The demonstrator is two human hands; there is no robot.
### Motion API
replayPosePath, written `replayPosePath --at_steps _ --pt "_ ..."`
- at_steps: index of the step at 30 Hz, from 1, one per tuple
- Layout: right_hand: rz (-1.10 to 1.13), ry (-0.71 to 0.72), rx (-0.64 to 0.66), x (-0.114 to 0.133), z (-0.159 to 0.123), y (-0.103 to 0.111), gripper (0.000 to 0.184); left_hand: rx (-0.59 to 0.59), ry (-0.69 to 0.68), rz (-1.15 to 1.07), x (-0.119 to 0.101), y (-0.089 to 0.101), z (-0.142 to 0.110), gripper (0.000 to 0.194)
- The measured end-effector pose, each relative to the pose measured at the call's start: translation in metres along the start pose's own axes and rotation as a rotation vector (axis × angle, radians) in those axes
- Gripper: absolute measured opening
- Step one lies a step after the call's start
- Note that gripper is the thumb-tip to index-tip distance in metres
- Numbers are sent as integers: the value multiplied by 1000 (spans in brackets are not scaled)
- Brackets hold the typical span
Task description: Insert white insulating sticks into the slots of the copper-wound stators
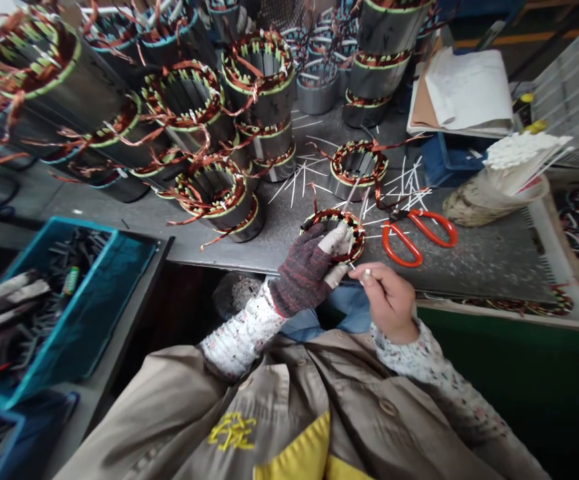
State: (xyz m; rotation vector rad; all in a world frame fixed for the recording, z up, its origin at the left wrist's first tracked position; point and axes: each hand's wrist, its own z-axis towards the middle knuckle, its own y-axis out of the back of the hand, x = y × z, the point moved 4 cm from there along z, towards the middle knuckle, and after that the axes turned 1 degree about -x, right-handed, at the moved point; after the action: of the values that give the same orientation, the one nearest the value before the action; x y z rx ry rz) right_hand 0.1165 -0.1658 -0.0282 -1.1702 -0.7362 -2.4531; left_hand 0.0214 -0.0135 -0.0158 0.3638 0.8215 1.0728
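Gripping wound stator (359,245) just right of frame centre with curled fingers of left hand (306,270); pinching thin white sleeve (367,273) in right hand (392,297). Probably weighty, stiff-cored, delicate-wired; best held by outer wall.

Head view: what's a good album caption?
Gloved left hand on a ring of copper wire, bare right hand close, red scissors nearby.

A workshop is shown by copper-wound metal cores (270,107) stacked at far left on the tabletop (489,260). Parts (87,245) are heaped in a teal bin (94,320) at near left; red-handled scissors (413,217) are laid right.
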Motion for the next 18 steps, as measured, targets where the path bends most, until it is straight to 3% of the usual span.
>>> replayPosePath --at_steps 4,7,12,18 --pt "78 -162 5 -11 1 0 35 -19 63 -182 4 -2 4 51" --pt "72 -150 22 -4 4 7 32 -15 54 -189 3 -3 9 20" --pt "-17 -50 81 10 14 8 28 -27 70 -141 1 -1 12 23" --pt "-182 -69 67 -2 24 0 24 -4 -10 -104 6 -2 5 21"
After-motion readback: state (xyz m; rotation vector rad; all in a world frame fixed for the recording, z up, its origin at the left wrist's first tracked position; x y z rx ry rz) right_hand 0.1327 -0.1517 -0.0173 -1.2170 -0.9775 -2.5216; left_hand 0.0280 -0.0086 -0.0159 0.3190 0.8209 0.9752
